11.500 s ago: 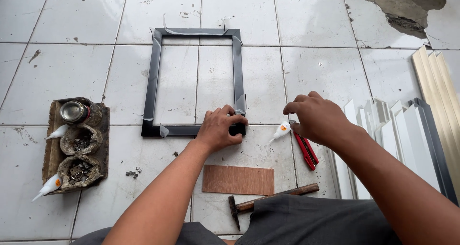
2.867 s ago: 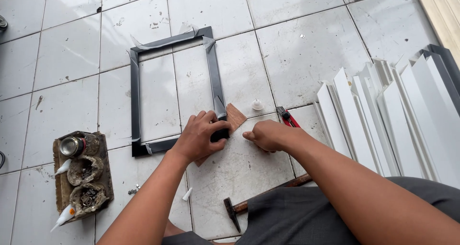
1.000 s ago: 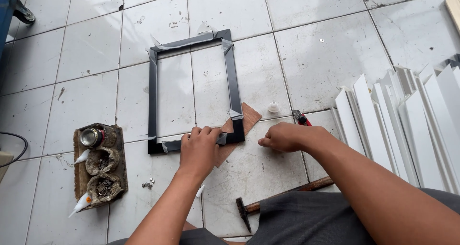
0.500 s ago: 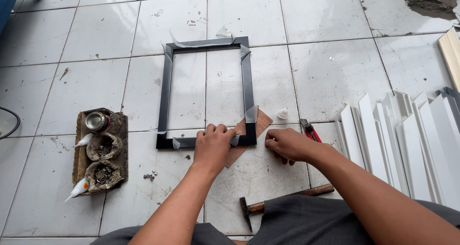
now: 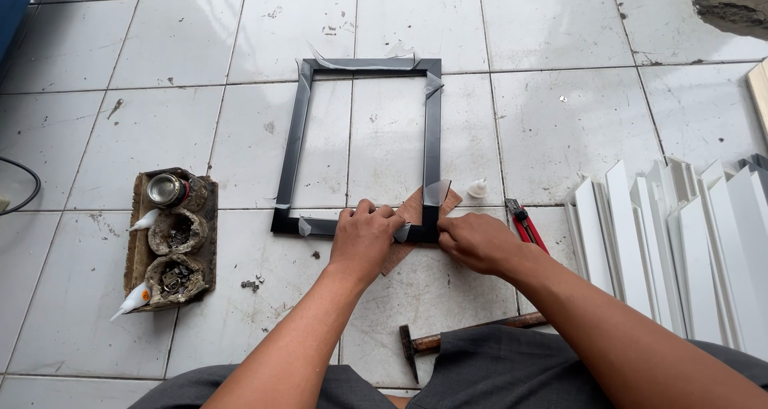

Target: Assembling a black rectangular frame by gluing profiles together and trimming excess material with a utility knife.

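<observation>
A black rectangular frame [image 5: 298,141] with bits of clear tape at its corners lies flat on the white tiled floor. My left hand [image 5: 364,237] presses down on the frame's near bar, close to the near right corner. My right hand [image 5: 478,241] touches that same corner from the right, fingers curled against it. A thin brown board [image 5: 410,210] lies under the corner, partly hidden by both hands.
A hammer [image 5: 464,334] lies near my lap. Red pliers [image 5: 524,221] and a small white cap [image 5: 478,188] sit right of the frame. White profile pieces [image 5: 688,233] are stacked at the right. A wooden block with small tins and glue tubes [image 5: 170,241] sits at the left.
The brown board has gone from the floor near me to under the frame's near right corner. My right hand has closed in on that corner, and my left hand stays on the near bar.
</observation>
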